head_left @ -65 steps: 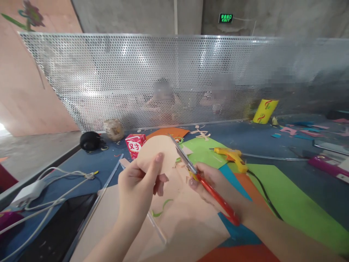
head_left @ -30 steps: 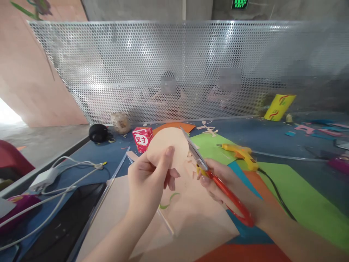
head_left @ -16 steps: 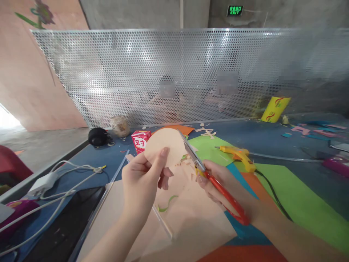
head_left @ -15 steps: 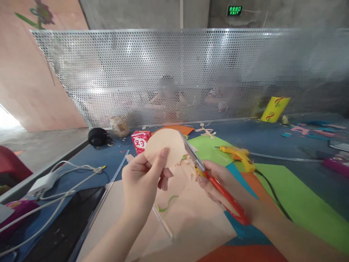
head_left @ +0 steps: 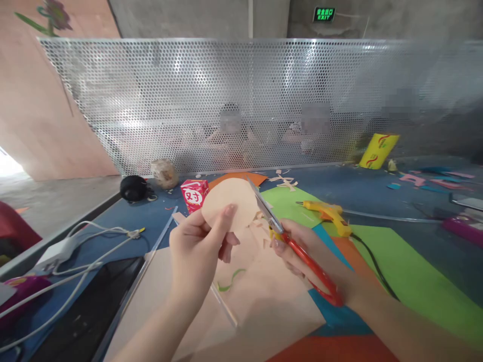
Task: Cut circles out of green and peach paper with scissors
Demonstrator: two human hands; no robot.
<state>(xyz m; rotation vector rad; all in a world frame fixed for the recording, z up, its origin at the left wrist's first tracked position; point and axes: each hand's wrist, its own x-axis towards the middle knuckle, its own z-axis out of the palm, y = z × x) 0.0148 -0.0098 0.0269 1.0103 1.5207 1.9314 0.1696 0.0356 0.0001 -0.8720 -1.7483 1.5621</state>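
Observation:
Between thumb and fingers, my left hand (head_left: pixel 199 239) pinches a round piece of cream paper (head_left: pixel 230 197) above the table. My right hand (head_left: pixel 302 246) is wrapped round the red handles of a pair of scissors (head_left: pixel 271 216). The scissors' blades lie along the right edge of the paper, pointing up and away from me. Small cream offcuts (head_left: pixel 259 223) lie just below the blades. Under both hands is a large cream sheet (head_left: pixel 271 296), with a curled green strip (head_left: pixel 232 279) and a clear glue stick (head_left: pixel 224 304) on it.
A yellow glue gun (head_left: pixel 328 213) lies on green paper (head_left: pixel 400 251) at right. A red box (head_left: pixel 194 195), a jar (head_left: pixel 164 173) and a black round object (head_left: pixel 134 189) stand behind. White cables (head_left: pixel 86 271) and a black tablet-like slab (head_left: pixel 90 311) are left. Perforated metal screen (head_left: pixel 158 100) closes the back; people sit beyond.
The view has shifted very slightly. Both hands keep their grips, and the scissors stay at the right edge of the round paper.

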